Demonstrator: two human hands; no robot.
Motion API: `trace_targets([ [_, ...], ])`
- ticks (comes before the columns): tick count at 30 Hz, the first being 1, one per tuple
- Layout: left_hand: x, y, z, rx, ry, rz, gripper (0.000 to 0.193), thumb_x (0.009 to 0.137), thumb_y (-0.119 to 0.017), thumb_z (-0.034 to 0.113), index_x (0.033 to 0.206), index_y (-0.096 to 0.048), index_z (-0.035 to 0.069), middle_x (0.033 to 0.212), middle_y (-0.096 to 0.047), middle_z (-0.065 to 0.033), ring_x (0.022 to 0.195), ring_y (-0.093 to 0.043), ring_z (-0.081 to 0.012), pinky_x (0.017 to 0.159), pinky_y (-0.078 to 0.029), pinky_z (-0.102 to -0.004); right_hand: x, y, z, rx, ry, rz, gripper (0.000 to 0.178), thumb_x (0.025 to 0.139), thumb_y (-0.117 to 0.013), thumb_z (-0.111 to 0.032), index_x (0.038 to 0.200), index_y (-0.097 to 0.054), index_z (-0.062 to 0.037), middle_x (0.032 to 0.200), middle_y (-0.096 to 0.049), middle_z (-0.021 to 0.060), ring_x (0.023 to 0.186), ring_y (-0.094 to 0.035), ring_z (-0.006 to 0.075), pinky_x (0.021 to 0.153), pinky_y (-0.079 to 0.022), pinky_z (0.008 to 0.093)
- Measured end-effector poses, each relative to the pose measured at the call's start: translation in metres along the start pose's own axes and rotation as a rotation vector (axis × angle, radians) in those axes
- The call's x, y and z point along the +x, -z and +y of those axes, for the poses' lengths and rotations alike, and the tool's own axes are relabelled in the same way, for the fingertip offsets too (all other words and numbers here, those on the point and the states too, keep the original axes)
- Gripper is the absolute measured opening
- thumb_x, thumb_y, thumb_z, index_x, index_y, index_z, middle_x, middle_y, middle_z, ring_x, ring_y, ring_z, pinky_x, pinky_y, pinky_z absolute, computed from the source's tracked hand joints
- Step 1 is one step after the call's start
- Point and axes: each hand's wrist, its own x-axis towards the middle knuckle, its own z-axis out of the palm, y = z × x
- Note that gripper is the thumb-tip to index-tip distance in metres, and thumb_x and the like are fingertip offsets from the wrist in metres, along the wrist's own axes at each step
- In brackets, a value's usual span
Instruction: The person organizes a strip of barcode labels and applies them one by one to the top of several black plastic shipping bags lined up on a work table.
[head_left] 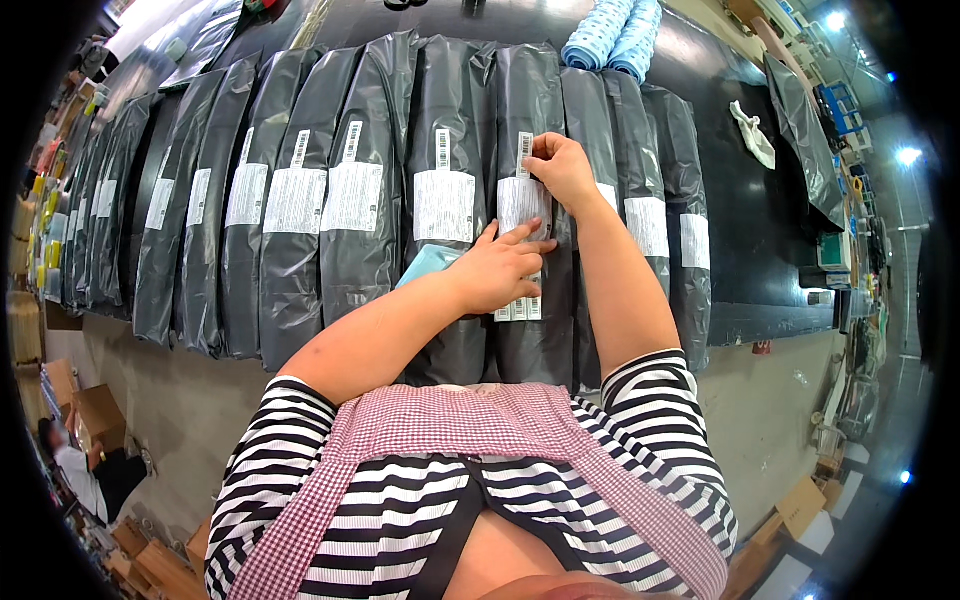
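A row of dark grey plastic mailing bags lies side by side, with white printed labels on them. On the bag in front of me (pixel 535 350), my right hand (pixel 563 170) pinches the edge of a narrow barcode sticker (pixel 524 155), just above the bag's white label (pixel 517 198). My left hand (pixel 500 268) lies with fingers spread over the same bag, partly covering that label. Below its fingers show several barcode stickers (pixel 518 308) in a strip. A light blue piece (pixel 428 262), perhaps backing paper, sticks out beside my left wrist; what it is I cannot tell.
More bags (pixel 290 260) stretch left along the black table (pixel 745 230), and a few lie to the right. Two blue patterned rolls (pixel 612 38) sit at the far edge. A white cloth or glove (pixel 753 133) lies right. A person (pixel 90 465) is near cardboard boxes at lower left.
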Motion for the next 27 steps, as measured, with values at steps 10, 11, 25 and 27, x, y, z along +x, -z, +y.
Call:
trace_targets([
  [10,0.0,-0.005,-0.003,-0.013,-0.016,0.049,0.026,0.092,-0.067,0.029,0.092,-0.062,0.004,0.152,-0.049,-0.0052,0.154,-0.018,-0.0319,0.116,-0.023,-0.0691,-0.009,-0.005,0.001,-0.048,0.103,0.013,0.02,0.084,-0.073,-0.004,0.103,-0.067,0.002,0.093,-0.073,0.0095,0.083,-0.068,0.0171,0.077,-0.054,0.0314],
  [11,0.0,-0.005,-0.004,-0.014,-0.015,0.05,0.026,0.092,-0.067,0.029,0.091,-0.062,0.004,0.151,-0.049,-0.0053,0.154,-0.019,-0.0319,0.116,-0.023,-0.0691,-0.01,-0.004,-0.002,-0.067,0.116,-0.004,0.02,0.084,-0.073,-0.004,0.102,-0.067,0.0019,0.092,-0.073,0.0093,0.083,-0.068,0.0168,0.077,-0.054,0.0313],
  [25,0.001,-0.001,-0.005,0.009,-0.017,0.005,0.032,0.095,-0.064,0.036,0.1,-0.065,0.004,0.155,-0.046,-0.0044,0.155,-0.019,-0.0299,0.116,-0.021,-0.0711,0.01,0.01,-0.009,0.022,-0.068,-0.158,0.016,0.086,-0.074,-0.001,0.1,-0.067,-0.0026,0.087,-0.068,0.001,0.077,-0.061,0.0088,0.067,-0.05,0.0262],
  [27,0.001,-0.001,-0.005,0.011,-0.014,-0.007,0.032,0.094,-0.064,0.036,0.1,-0.065,0.004,0.155,-0.046,-0.0042,0.155,-0.018,-0.0297,0.116,-0.02,-0.0709,0.009,0.01,-0.01,0.013,-0.068,-0.153,0.016,0.085,-0.074,-0.001,0.1,-0.067,-0.0015,0.087,-0.068,0.0016,0.077,-0.062,0.0095,0.068,-0.05,0.0265],
])
